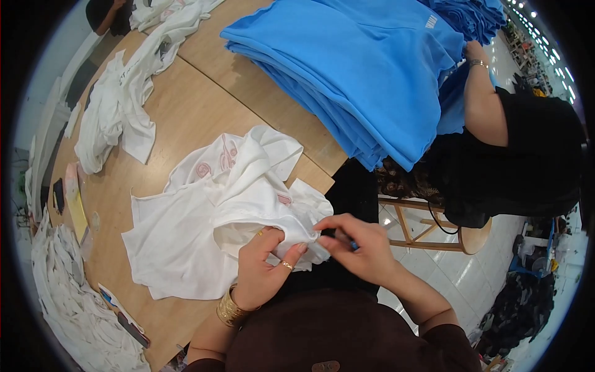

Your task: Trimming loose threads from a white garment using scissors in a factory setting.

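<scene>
A white garment (pixel 180 242) with pinkish-red prints lies bunched at the table's near edge, one opening lifted towards me. My left hand (pixel 263 263), wearing a ring and a wide gold bracelet, grips that opening's hem between thumb and fingers. Close on its right, my right hand (pixel 362 248) pinches the same hem with thumb and forefinger. A small blue-and-black object (pixel 354 245) shows within the curled right fingers; its kind is mostly hidden.
A thick stack of blue garments (pixel 347 68) covers the far right of the wooden table (pixel 186 99). Beside it, a person in black (pixel 514 149) handles blue cloth. White garments (pixel 118 111) lie far left, more (pixel 68 304) near left. A wooden stool (pixel 474 239) stands right.
</scene>
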The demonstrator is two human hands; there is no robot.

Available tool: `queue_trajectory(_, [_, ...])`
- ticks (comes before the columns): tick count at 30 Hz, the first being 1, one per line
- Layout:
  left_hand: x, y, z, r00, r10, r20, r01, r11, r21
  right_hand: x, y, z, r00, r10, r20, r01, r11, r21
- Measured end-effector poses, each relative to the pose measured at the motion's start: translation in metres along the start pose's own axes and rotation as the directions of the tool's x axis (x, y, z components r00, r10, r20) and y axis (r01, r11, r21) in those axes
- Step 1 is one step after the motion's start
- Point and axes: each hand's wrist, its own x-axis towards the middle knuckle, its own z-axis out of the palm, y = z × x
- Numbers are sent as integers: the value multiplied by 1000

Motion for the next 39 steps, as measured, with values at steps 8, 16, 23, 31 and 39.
queue_trajectory(8, [-5,-9,-6,999,-54,0,53,990,-132,2,21,-3,993,11,-116,-23,995,-101])
queue_trajectory(16, [0,0,-3,999,-35,-2,35,998,-52,-4,16,11,983,-184,0,183,980,-74])
queue_trajectory(23, [-2,-3,-2,981,-169,96,186,961,-206,1,17,6,988,-146,39,147,989,-14])
queue_trajectory(31, [4,1,-11,975,-147,169,165,981,-98,2,16,9,986,-152,-62,145,984,-106])
queue_trajectory(39, [9,1,-10,886,-278,371,458,642,-615,4,17,19,976,-150,-159,136,986,-93])
